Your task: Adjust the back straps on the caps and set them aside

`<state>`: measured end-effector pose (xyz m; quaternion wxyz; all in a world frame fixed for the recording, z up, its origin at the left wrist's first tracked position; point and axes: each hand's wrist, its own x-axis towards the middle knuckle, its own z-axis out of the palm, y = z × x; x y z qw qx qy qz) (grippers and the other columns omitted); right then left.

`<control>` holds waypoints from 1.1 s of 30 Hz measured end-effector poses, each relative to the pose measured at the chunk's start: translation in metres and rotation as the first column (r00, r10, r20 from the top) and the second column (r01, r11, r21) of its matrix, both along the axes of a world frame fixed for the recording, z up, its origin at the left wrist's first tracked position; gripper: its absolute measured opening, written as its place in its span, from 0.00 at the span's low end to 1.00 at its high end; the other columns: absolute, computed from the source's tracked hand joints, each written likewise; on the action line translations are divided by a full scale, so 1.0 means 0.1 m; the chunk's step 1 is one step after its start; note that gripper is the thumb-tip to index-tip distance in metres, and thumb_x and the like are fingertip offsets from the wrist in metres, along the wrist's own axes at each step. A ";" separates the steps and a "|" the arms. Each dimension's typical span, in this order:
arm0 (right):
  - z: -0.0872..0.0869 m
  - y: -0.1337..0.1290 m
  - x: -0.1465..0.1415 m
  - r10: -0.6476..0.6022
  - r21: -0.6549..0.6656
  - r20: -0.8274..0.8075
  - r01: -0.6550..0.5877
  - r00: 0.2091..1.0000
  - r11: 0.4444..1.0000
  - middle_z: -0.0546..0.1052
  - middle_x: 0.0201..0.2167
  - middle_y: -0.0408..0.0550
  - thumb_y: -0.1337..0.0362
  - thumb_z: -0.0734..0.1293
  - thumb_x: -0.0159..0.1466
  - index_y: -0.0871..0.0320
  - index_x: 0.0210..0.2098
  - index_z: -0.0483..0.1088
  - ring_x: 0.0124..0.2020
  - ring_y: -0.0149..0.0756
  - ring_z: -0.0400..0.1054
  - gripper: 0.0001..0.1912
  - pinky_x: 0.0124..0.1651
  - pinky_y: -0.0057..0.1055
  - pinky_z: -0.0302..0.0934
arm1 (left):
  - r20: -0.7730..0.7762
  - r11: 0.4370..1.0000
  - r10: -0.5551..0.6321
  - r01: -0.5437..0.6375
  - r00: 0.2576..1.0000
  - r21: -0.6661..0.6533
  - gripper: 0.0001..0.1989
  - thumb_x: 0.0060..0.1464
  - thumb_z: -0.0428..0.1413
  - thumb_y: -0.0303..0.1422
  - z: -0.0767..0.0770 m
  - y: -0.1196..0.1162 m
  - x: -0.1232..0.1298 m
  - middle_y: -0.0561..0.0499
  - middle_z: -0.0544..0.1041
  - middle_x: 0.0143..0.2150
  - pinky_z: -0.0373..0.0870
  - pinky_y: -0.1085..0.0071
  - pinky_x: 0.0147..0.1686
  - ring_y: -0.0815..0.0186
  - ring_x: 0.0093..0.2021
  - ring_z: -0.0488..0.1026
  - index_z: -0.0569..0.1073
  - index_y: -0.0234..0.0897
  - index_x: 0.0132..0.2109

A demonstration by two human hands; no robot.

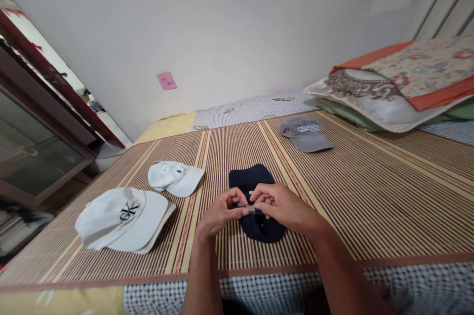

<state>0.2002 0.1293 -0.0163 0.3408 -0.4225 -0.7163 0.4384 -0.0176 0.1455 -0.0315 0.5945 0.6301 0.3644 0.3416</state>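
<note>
A dark navy baseball cap [263, 230] lies on the striped mat in front of me, its back strap towards my fingers. On that strap sits a small metal-looking buckle [251, 209]. My left hand [221, 212] pinches the strap at the buckle's left side with thumb and index finger. From the other side, my right hand [278, 206] pinches the strap by the buckle, thumb and fingers close together. Both hands partly cover the middle of the cap.
Left of my hands lie a white cap with black letters [124, 218] and a smaller white cap [176, 177]. A grey cap [306, 135] rests farther back to the right. Pillows [374, 100] are stacked at the far right, against the wall [237, 33].
</note>
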 end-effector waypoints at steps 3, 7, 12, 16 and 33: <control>0.02 0.00 0.06 -0.007 0.014 -0.010 0.007 1.000 1.000 0.77 0.29 0.43 0.70 0.66 0.65 0.57 0.37 0.76 0.30 0.33 0.72 0.06 0.32 0.28 0.61 | 0.005 1.000 0.004 -0.004 1.000 0.008 0.15 0.52 0.70 0.39 0.00 0.00 0.00 0.56 0.68 0.32 0.56 0.71 0.33 0.69 0.32 0.62 0.73 0.36 0.37; 0.07 0.01 0.14 -0.039 0.073 0.014 0.037 0.999 0.997 0.81 0.33 0.45 0.66 0.67 0.67 0.56 0.36 0.77 0.35 0.36 0.75 0.05 0.38 0.31 0.64 | 0.030 1.000 -0.002 0.001 1.000 0.012 0.15 0.52 0.70 0.39 -0.02 0.02 -0.03 0.55 0.69 0.33 0.58 0.71 0.34 0.68 0.33 0.64 0.74 0.37 0.38; 0.02 0.06 0.21 -0.022 0.078 0.010 0.021 1.000 0.997 0.82 0.33 0.46 0.58 0.65 0.71 0.56 0.34 0.77 0.37 0.38 0.76 0.13 0.44 0.34 0.65 | 0.051 0.999 0.039 -0.041 0.998 0.027 0.15 0.53 0.70 0.39 -0.06 0.03 -0.10 0.55 0.70 0.34 0.60 0.71 0.36 0.68 0.35 0.66 0.74 0.37 0.39; -0.05 0.12 0.25 -0.006 0.093 0.048 0.001 0.999 0.996 0.82 0.31 0.46 0.57 0.64 0.71 0.56 0.29 0.76 0.36 0.38 0.75 0.16 0.42 0.34 0.64 | 0.045 0.997 0.072 -0.074 0.996 0.030 0.14 0.53 0.70 0.39 -0.08 0.04 -0.17 0.54 0.71 0.34 0.60 0.72 0.36 0.68 0.35 0.67 0.75 0.38 0.40; -0.64 0.49 0.46 -0.439 0.177 -0.084 0.447 0.894 0.877 0.83 0.47 0.53 0.72 0.58 0.57 0.58 0.46 0.79 0.38 0.42 0.76 0.23 0.48 0.41 0.67 | -0.155 0.891 0.376 -0.310 0.914 0.331 0.16 0.58 0.54 0.28 -0.28 0.14 -0.42 0.47 0.79 0.54 0.61 0.54 0.64 0.56 0.58 0.72 0.81 0.43 0.50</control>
